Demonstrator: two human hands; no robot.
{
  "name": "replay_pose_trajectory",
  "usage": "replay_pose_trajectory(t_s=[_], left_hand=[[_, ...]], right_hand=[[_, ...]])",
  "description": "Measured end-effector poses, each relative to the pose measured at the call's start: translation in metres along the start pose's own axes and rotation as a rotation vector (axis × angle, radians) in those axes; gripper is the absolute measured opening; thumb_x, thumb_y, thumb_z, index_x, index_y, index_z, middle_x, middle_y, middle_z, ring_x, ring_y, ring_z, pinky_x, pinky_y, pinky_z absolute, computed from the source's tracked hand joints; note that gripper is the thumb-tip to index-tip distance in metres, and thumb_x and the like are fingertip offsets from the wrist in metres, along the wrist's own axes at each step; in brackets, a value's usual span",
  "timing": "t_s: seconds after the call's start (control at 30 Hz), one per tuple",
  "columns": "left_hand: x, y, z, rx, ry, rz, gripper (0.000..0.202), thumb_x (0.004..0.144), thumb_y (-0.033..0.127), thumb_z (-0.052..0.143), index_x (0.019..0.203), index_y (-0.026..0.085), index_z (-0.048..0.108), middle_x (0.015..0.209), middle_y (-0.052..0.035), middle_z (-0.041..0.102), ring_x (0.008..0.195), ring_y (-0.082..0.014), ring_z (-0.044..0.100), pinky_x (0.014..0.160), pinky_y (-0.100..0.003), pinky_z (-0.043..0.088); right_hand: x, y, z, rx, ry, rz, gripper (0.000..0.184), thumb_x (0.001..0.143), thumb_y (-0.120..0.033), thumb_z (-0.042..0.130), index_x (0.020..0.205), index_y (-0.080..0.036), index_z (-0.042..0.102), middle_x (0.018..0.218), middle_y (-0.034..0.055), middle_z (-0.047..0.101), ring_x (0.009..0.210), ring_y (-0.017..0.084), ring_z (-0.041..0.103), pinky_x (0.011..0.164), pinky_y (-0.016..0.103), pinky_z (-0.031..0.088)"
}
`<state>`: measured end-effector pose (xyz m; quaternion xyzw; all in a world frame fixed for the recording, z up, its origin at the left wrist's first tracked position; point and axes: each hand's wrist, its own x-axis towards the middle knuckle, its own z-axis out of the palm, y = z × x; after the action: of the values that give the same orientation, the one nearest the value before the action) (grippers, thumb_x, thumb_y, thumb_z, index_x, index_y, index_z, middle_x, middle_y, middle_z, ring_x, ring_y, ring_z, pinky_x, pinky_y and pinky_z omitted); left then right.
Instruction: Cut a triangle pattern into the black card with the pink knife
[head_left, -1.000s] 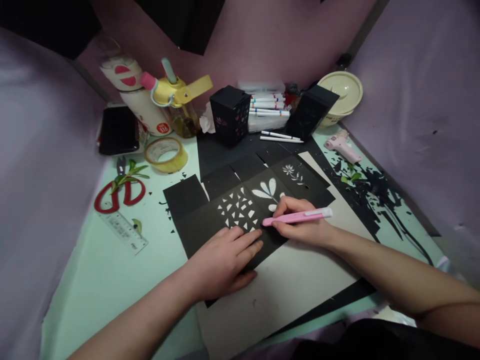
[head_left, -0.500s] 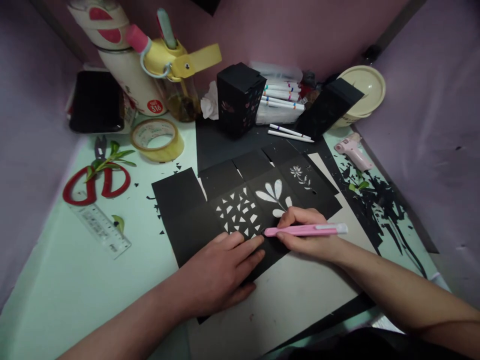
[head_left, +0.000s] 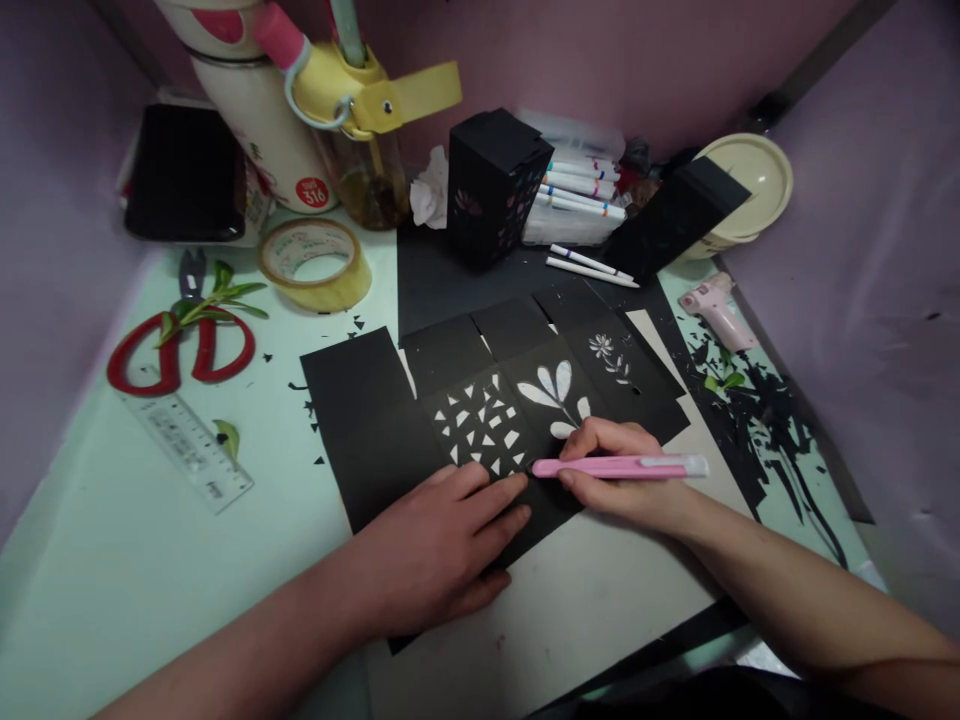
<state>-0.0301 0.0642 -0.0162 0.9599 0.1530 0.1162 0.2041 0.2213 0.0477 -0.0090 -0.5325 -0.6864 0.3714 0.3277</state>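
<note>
My left hand (head_left: 442, 545) lies flat with fingers stretched over the lower part of a black card sheet (head_left: 367, 420), pressing it down. My right hand (head_left: 626, 470) grips a pink craft knife (head_left: 600, 467), its tip touching the card just beside my left fingertips. Cut-outs show in the card: small triangular and angular openings, a branch of long leaves, and a little flower with a stem. Beneath the card is a grey board (head_left: 585, 590), which shows pale below its edge.
Red-handled scissors (head_left: 161, 350) and a clear ruler (head_left: 187, 445) lie at left, below a tape roll (head_left: 319, 265). Behind stand a yellow-lidded bottle (head_left: 360, 120), a black box (head_left: 495, 190) and white markers (head_left: 577, 195). Black scraps (head_left: 772, 420) and a pink glue gun (head_left: 720, 310) are at right.
The view has shifted slightly, so the objects at the back appear moved. Both hands keep nearly the same place on the card, the knife still in my right hand.
</note>
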Motion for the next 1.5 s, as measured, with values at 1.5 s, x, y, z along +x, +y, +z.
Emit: replay_pose_trajectory(t_s=[1.5], left_hand=[[-0.0006, 0.0017, -0.0030, -0.056, -0.007, -0.054, 0.047, 0.084, 0.033, 0.068, 0.127, 0.014, 0.060, 0.137, -0.0095, 0.055, 0.098, -0.0257, 0.051, 0.083, -0.038, 0.050]], right_hand=[[0.0004, 0.0035, -0.0023, 0.010, -0.015, 0.055, 0.017, 0.079, -0.025, 0.065, 0.066, -0.021, 0.055, 0.060, -0.0011, 0.062, 0.054, 0.013, 0.057, 0.051, 0.026, 0.045]])
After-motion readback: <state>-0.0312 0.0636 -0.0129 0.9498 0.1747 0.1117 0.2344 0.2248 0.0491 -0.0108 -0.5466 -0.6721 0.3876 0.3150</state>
